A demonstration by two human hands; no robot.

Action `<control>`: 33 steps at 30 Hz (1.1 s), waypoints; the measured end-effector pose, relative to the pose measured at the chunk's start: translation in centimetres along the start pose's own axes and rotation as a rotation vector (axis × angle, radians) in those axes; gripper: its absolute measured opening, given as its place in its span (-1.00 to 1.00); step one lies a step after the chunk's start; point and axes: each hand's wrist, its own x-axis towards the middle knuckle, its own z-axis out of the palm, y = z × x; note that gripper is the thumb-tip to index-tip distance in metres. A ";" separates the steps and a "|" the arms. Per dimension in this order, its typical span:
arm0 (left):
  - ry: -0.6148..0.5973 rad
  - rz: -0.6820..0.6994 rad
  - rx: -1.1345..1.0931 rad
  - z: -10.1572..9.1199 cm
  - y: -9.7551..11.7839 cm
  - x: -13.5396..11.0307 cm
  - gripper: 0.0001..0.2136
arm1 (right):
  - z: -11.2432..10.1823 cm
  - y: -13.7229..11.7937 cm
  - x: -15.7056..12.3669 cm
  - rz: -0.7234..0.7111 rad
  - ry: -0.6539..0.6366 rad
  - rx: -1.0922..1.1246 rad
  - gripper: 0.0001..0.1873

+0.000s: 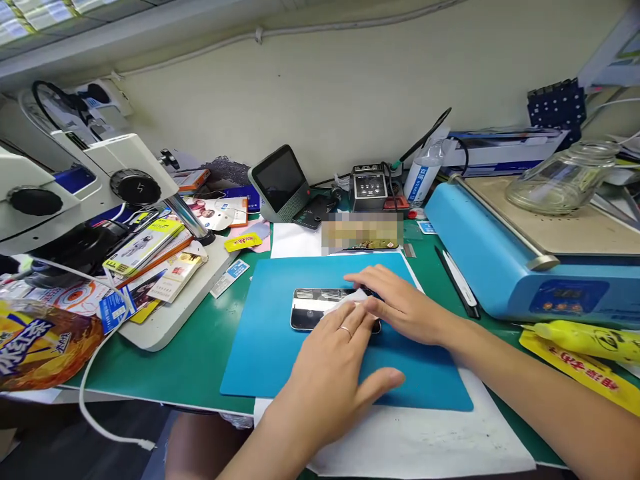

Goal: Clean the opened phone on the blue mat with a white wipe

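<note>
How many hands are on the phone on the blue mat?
2. The left hand reaches in from the near side onto the middle of the phone; the right hand covers its right end. No others show.

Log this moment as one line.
left hand: fingers on white wipe | right hand: flat on phone | phone: lying on blue mat

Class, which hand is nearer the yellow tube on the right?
Right. The right hand lies left of the yellow tube, on the phone; the left hand is farther left.
</note>
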 end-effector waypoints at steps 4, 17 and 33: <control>0.059 -0.165 0.049 -0.9 -1.5 -1.6 -0.51 | 0.1 -0.4 0.3 0.031 0.013 -0.007 -0.29; 0.055 -0.098 0.064 1.6 1.5 -0.7 -0.31 | -0.3 -0.1 0.6 0.025 0.127 -0.130 -0.43; 0.009 -0.096 0.070 0.3 0.6 -1.1 -0.22 | -0.3 0.6 1.6 0.287 0.189 -0.344 -0.43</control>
